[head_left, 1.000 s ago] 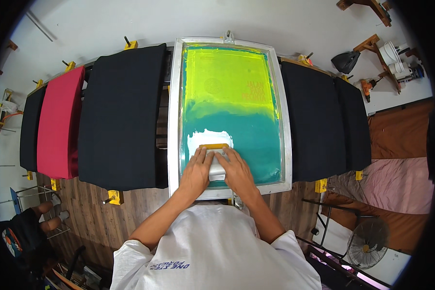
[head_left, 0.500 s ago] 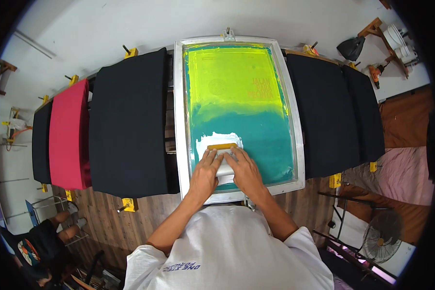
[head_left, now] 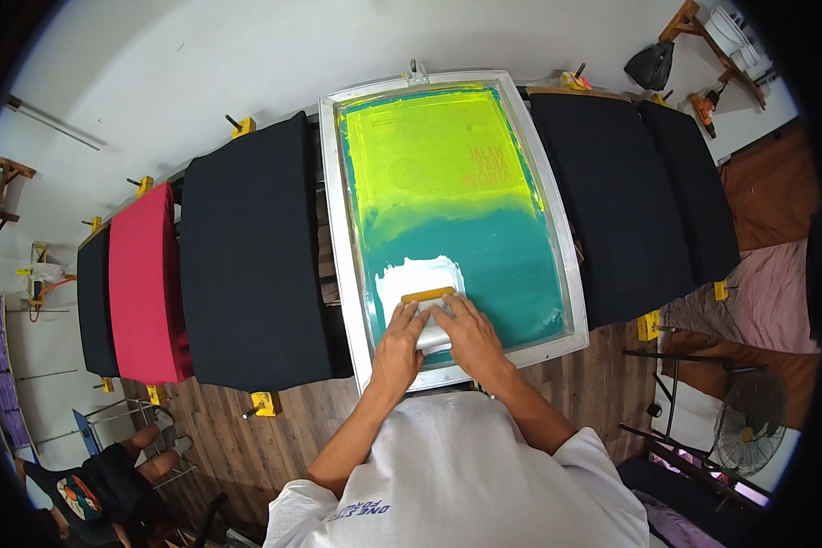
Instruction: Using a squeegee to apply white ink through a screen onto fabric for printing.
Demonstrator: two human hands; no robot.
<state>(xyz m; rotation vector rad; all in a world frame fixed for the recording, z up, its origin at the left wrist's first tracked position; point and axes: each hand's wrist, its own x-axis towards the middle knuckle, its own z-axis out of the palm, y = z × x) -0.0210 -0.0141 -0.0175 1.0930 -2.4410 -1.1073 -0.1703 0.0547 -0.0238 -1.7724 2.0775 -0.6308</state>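
Both my hands grip a squeegee with a yellow strip (head_left: 427, 295) and silver handle, low on a silver-framed screen (head_left: 571, 265). My left hand (head_left: 398, 349) holds its left side with fingers on the handle; my right hand (head_left: 471, 340) holds the right side likewise. The squeegee sits in a patch of thick white ink (head_left: 397, 272). The screen's mesh is teal in its lower half and yellow-green (head_left: 429, 137) in its upper half, with faint lettering and a round motif.
Dark cloth-covered boards (head_left: 247, 256) and a pink one (head_left: 142, 283) flank the screen. A person (head_left: 100, 479) sits at the lower left. A fan (head_left: 744, 420), pink fabric (head_left: 776, 301), a wall shelf with white buckets (head_left: 735, 41) and an orange drill (head_left: 703, 110) are at the sides.
The camera's view has shifted and tilted, so the surroundings appear moved. My hands and the squeegee stay in nearly the same spot on the screen.
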